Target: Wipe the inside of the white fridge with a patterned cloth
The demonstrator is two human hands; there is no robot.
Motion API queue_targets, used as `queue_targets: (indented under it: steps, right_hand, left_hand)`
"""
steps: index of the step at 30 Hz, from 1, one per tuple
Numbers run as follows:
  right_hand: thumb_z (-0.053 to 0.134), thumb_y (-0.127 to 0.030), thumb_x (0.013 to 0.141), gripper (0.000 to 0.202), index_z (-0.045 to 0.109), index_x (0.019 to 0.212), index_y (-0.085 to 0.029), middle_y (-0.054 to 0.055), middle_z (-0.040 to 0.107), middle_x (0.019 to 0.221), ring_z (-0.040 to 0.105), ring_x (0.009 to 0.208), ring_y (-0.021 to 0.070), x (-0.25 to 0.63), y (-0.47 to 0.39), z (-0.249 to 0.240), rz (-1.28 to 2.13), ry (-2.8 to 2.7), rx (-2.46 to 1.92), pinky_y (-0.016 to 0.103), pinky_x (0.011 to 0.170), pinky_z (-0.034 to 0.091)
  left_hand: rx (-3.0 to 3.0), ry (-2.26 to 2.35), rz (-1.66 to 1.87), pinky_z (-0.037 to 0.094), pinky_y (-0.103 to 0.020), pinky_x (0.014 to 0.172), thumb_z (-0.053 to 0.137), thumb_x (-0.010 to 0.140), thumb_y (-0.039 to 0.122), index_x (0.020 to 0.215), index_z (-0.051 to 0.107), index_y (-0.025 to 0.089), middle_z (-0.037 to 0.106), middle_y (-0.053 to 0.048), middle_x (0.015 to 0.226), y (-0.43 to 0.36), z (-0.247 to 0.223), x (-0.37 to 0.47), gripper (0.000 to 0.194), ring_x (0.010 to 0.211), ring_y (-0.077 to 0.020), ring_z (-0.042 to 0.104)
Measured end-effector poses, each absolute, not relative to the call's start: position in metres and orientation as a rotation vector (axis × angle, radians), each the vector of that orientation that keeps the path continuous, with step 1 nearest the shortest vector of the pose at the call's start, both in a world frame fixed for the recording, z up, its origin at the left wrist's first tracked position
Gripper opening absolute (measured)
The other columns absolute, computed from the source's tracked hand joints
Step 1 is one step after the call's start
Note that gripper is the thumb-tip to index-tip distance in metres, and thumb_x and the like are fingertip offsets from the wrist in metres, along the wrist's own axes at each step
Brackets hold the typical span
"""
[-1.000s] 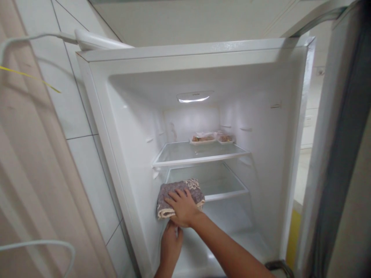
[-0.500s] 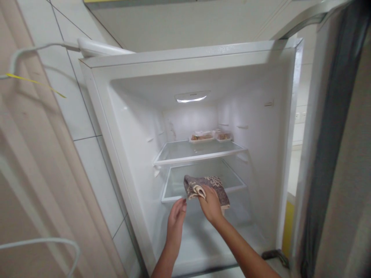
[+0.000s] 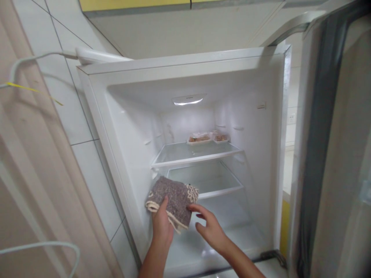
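I am looking into an open white fridge (image 3: 185,63). My left hand (image 3: 161,226) grips a folded grey-brown cloth (image 3: 172,199) with a cream patterned border, held against the fridge's left inner wall just below the lower glass shelf (image 3: 220,189). My right hand (image 3: 209,227) hovers just right of the cloth, fingers apart, one fingertip touching its edge. The upper glass shelf (image 3: 197,156) carries two wrapped food trays (image 3: 206,138) at the back.
The fridge door (image 3: 327,154) stands open on the right with its dark gasket showing. A tiled wall (image 3: 78,112) and a white cable (image 3: 37,58) lie to the left. The interior light (image 3: 188,101) is on. The fridge floor lies below my hands.
The cloth passed from my right hand to my left hand and moved from the fridge's middle back to the left wall. My right hand let go and opened.
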State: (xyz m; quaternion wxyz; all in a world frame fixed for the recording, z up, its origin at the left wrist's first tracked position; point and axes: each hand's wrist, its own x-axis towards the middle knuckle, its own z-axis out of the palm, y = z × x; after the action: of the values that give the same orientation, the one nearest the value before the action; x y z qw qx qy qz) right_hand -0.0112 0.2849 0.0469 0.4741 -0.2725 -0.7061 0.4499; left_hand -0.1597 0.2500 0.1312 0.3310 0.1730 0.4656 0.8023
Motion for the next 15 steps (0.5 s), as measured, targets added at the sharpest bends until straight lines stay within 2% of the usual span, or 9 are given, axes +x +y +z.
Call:
queue_targets:
  steps: [2,4,6,8,10,11,13,15]
  right_hand:
    - [0.046,-0.012,0.067,0.062,0.065,0.125,-0.023,0.008,0.070,0.129,0.066,0.116,0.0226,0.007,0.295,0.010,0.943,-1.648,-0.887,0.044,0.105,0.051]
    - [0.044,-0.012,0.071,0.058,0.066,0.125,-0.018,0.010,0.069,0.130,0.063,0.122,0.0235,0.025,0.305,-0.027,0.753,-1.666,-1.084,0.044,0.114,0.044]
    - [0.043,-0.012,0.074,0.058,0.065,0.128,-0.014,0.012,0.067,0.133,0.060,0.127,0.0238,0.042,0.311,-0.057,0.616,-1.766,-1.236,0.041,0.116,0.041]
    - [0.043,-0.010,0.075,0.060,0.063,0.131,-0.011,0.013,0.067,0.134,0.059,0.128,0.0238,0.053,0.311,-0.074,0.511,-1.904,-1.341,0.038,0.115,0.041]
    - [0.042,-0.010,0.077,0.059,0.063,0.133,-0.013,0.012,0.067,0.135,0.059,0.128,0.0232,0.058,0.309,-0.080,0.424,-2.027,-1.400,0.036,0.115,0.040]
    - [0.042,-0.010,0.078,0.058,0.063,0.133,-0.014,0.011,0.067,0.135,0.059,0.127,0.0230,0.059,0.307,-0.080,0.388,-2.070,-1.421,0.035,0.115,0.039]
    - [0.042,-0.011,0.080,0.057,0.063,0.133,-0.017,0.009,0.067,0.135,0.058,0.127,0.0225,0.057,0.306,-0.077,0.340,-2.127,-1.452,0.035,0.115,0.037]
    - [0.043,-0.012,0.082,0.056,0.063,0.133,-0.020,0.007,0.065,0.137,0.055,0.129,0.0232,0.053,0.307,-0.074,0.317,-2.150,-1.493,0.036,0.116,0.036]
  left_hand:
    - [0.772,1.503,2.202,0.054,-0.043,0.102,0.070,0.078,0.033,0.108,0.068,0.020,0.077,-0.007,0.102,0.250,0.142,-0.164,0.033,0.110,-0.0249,0.070]
    - [1.314,1.772,2.148,0.053,-0.046,0.103,0.068,0.078,0.034,0.104,0.071,0.018,0.078,-0.010,0.102,0.253,0.150,-0.161,0.031,0.111,-0.0289,0.069]
    - [2.013,1.883,1.832,0.046,-0.052,0.112,0.059,0.083,0.027,0.112,0.071,0.019,0.075,-0.013,0.118,0.258,0.150,-0.152,0.032,0.121,-0.0308,0.064]
    - [2.570,1.891,1.250,0.029,-0.059,0.123,0.047,0.088,0.019,0.126,0.066,0.025,0.066,-0.009,0.139,0.267,0.143,-0.138,0.043,0.137,-0.0301,0.053]
    - [2.724,1.942,0.662,0.019,-0.064,0.125,0.043,0.088,0.015,0.138,0.057,0.030,0.056,-0.006,0.150,0.278,0.128,-0.124,0.054,0.144,-0.0307,0.044]
    - [2.696,1.994,0.471,0.020,-0.065,0.124,0.045,0.086,0.015,0.144,0.050,0.031,0.050,-0.007,0.155,0.283,0.119,-0.119,0.060,0.147,-0.0320,0.040]
    - [2.584,2.111,0.299,0.024,-0.064,0.123,0.052,0.081,0.019,0.152,0.037,0.030,0.038,-0.006,0.163,0.295,0.106,-0.112,0.074,0.150,-0.0348,0.033]
    - [2.496,2.163,0.263,0.026,-0.063,0.122,0.056,0.077,0.026,0.155,0.031,0.030,0.030,-0.005,0.167,0.308,0.101,-0.108,0.081,0.152,-0.0364,0.027]
